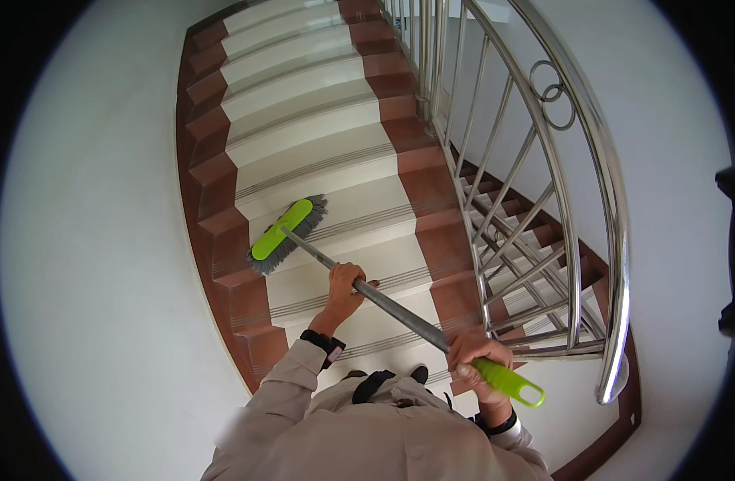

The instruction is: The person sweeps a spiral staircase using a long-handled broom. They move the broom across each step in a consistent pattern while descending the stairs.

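Note:
A push broom spans the view diagonally, its grey pole (397, 309) running down from upper left to lower right. My left hand (344, 292) grips the pole partway along, below the head. Close to the end, my right hand (477, 359) is wrapped around the pole just above its green end grip (510, 383), which has a hanging hole. The lime-green broom head (282, 229), fringed with grey bristles (310, 225), lies across a cream stair tread (355, 201), near the brown left border. Whether the bristles press on the tread is hard to tell.
Cream steps with brown tiled borders (424, 191) rise ahead of me. A stainless-steel railing (614, 258) curves along the right, with another flight (539, 240) visible through its bars. A white wall (96, 240) bounds the left side. My shoes (419, 374) show below.

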